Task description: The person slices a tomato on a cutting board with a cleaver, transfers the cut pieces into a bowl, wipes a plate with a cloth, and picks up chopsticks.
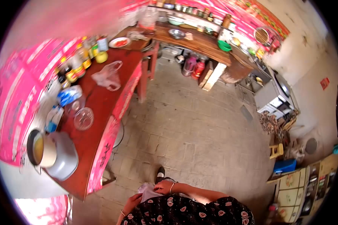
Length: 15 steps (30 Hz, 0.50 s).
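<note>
Low in the view, close to my body, a thin whitish plastic bag [148, 191] hangs between my two hands. My left hand [132, 201] is at the bag's left side, its fingers closed at the edge. On the other side, my right hand [164, 186] has its fingers bent together on the bag's upper right edge. Whether anything is inside the bag cannot be seen. A dark shoe [160, 173] shows just beyond the right hand.
A red table [90, 147] on the left bears a plastic bag [108, 76], a clear container [83, 119], bottles and a pot [45, 150]. A wooden counter [199, 44] stands ahead. Thermoses [198, 69] are beneath it. Cabinets [289, 193] are at the lower right.
</note>
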Tool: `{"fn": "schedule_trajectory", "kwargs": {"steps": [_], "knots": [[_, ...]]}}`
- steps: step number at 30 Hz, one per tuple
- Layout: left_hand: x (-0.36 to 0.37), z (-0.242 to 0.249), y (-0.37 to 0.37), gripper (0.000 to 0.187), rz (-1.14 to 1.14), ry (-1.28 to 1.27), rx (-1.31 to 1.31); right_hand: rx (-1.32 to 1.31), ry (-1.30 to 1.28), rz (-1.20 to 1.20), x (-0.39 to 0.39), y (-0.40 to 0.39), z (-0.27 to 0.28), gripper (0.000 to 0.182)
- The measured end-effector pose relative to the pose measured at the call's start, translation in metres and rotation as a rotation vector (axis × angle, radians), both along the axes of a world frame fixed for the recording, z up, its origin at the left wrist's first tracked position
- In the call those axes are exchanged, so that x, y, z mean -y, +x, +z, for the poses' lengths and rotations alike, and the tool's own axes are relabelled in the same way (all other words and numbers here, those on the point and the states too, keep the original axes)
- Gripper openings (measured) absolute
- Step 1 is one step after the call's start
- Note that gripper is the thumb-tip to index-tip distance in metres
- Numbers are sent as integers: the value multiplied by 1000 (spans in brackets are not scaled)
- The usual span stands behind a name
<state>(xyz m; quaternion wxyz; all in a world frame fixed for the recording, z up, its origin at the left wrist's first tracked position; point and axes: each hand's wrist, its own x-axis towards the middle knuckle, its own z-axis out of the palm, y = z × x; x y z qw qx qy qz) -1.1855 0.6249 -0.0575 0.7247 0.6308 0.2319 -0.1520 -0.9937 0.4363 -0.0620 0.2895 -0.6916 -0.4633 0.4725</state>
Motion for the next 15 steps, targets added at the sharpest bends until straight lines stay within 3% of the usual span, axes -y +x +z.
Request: {"fn": "schedule_trajectory", "kwargs": {"steps": [6,9,15], "knots": [[17,23,142,33,-330,148,-77,-55,-103,-107,54,92,23,35],[21,1,185,31,-492,322,56,-66,-102,-131,70,124,23,35],[11,-17,284,29,-654,377,129,26,-166,-220,76,195,16,33]]}}
